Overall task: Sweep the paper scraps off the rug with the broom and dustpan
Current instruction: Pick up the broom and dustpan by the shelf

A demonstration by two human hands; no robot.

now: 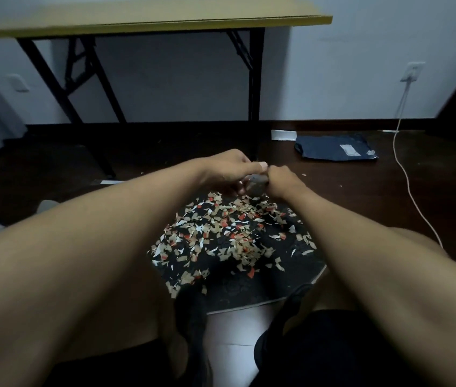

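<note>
Many small tan, white and red paper scraps (pixel 222 233) lie scattered over a dark rug (pixel 285 275) on the floor in front of me. Both my arms reach out over the rug's far edge. My left hand (pixel 229 171) and my right hand (pixel 282 181) meet there, both closed on a small greyish piece of paper (pixel 256 183) held between them. Most of that piece is hidden by my fingers. No broom or dustpan shows in view.
A folding table (pixel 148 20) with black legs stands against the wall beyond the rug. A dark blue mailer bag (pixel 335 148) and a white slip (pixel 284 134) lie on the dark floor at the right. A white cable (pixel 405 174) runs down from a wall socket (pixel 414 70). My knees frame the rug.
</note>
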